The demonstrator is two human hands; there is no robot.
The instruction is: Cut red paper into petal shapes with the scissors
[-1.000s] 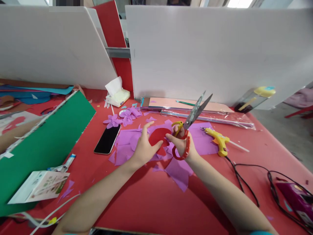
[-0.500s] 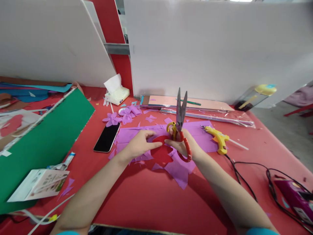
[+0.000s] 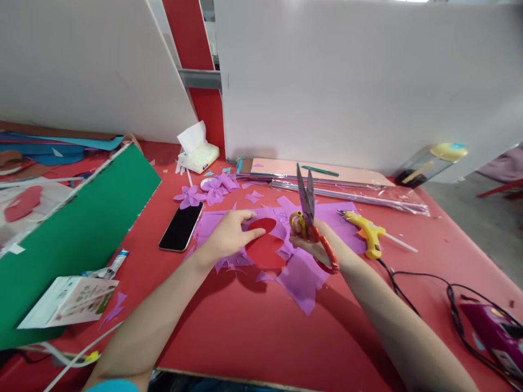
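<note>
My left hand point(image 3: 232, 234) pinches the left edge of a red paper heart point(image 3: 267, 249), thumb on top and fingers behind. The heart is tilted just above purple paper pieces. To its right, my right hand point(image 3: 312, 237) holds a pair of scissors point(image 3: 308, 201) with one yellow and one red handle. The blades point up and away from me and stand a little apart. My right hand does not touch the heart. Beneath both hands lie purple paper sheets and scraps point(image 3: 304, 277) on the red tabletop point(image 3: 245, 337).
A black phone point(image 3: 181, 227) and purple paper flowers point(image 3: 189, 196) lie to the left. At the right are a yellow glue gun point(image 3: 368, 231) with a cord and a purple box point(image 3: 494, 332). Tissues point(image 3: 199, 156), packed paper sheets point(image 3: 347, 171) and a green board point(image 3: 93, 234) stand around.
My right hand has let go of the heart and moved right with the scissors. My left hand has shifted slightly left, keeping the heart. The camera view has moved a little.
</note>
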